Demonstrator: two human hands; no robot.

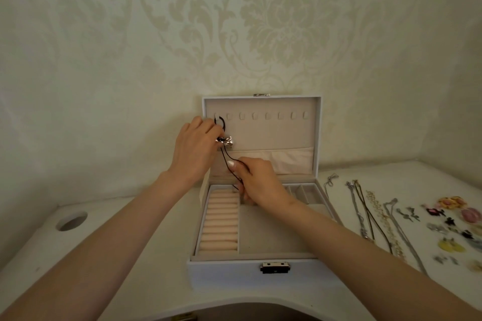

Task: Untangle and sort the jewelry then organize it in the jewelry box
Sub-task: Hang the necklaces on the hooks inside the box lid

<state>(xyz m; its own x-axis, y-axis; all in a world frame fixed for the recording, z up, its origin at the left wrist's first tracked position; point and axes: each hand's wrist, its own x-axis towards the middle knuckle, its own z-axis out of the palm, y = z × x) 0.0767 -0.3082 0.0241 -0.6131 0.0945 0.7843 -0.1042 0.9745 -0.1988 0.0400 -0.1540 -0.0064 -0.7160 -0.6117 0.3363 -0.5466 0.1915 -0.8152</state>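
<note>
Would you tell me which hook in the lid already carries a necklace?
The leftmost hook: the black cord necklace loops over it; the seven others are bare.

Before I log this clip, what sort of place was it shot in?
Probably a room at home, maybe a bedroom: damask wallpaper, a white table against it, and an open jewelry box where the left hand and right hand hold a black cord necklace, more necklaces laid beside it.

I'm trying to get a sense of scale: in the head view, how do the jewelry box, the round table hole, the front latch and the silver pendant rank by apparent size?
1. jewelry box
2. round table hole
3. front latch and silver pendant: look alike; the latch sits nearer the camera, so unranked.
</note>
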